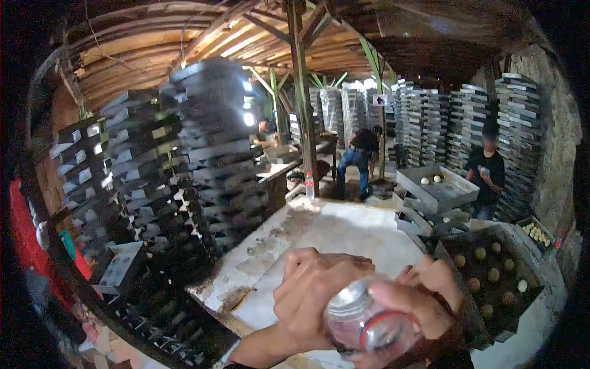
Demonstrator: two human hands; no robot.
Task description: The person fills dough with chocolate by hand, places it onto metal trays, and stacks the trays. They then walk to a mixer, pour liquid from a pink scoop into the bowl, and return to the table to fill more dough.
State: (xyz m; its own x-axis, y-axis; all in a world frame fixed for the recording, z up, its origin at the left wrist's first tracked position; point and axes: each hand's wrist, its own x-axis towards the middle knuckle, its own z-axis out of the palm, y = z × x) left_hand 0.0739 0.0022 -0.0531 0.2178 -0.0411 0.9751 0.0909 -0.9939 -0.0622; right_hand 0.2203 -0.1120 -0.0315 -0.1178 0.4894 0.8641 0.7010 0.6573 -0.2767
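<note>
Close to the camera, a clear container that looks like a plastic bottle (pixel 350 301), with a red ring on it, is held between both hands over the pale tabletop (pixel 344 230). My left hand (pixel 307 295) is closed around its left side, knuckles up. On the other side my right hand (pixel 424 301) grips it, thumb laid over the near face; motion blurs those fingers. What is inside the container cannot be made out. Right of my right hand, a dark tray (pixel 458 289) bears several round dough balls (pixel 493 274).
Tall stacks of metal trays stand at left (pixel 215 154) and back right (pixel 424 123). A tilted tray (pixel 439 190) with dough balls rests on others. A bottle (pixel 310 186) stands by a wooden post (pixel 300 92). One person (pixel 359 154) bends over; another (pixel 487 175) stands right.
</note>
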